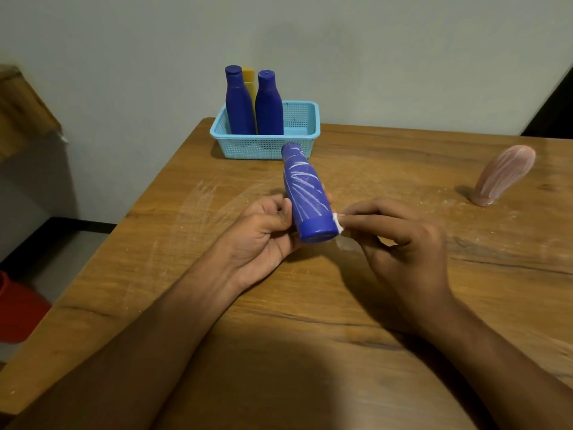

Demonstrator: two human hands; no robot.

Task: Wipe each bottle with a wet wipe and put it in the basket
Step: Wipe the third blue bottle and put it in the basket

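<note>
My left hand (263, 237) grips a blue bottle (305, 193) streaked with white marks, tilted with its cap pointing away toward the basket. My right hand (400, 240) pinches a small white wet wipe (338, 223) against the bottle's lower right edge. The light blue mesh basket (304, 144) stands at the table's far edge and holds two upright blue bottles (238, 100) (269, 103) with a yellow bottle (249, 80) behind them. A pink bottle (504, 175), also streaked white, stands leaning on the table at the right.
The wooden table (403, 305) carries white smears and crumbs near the middle and left. A grey wall runs close behind the basket. A red object (18, 308) sits on the floor at the left, below the table edge.
</note>
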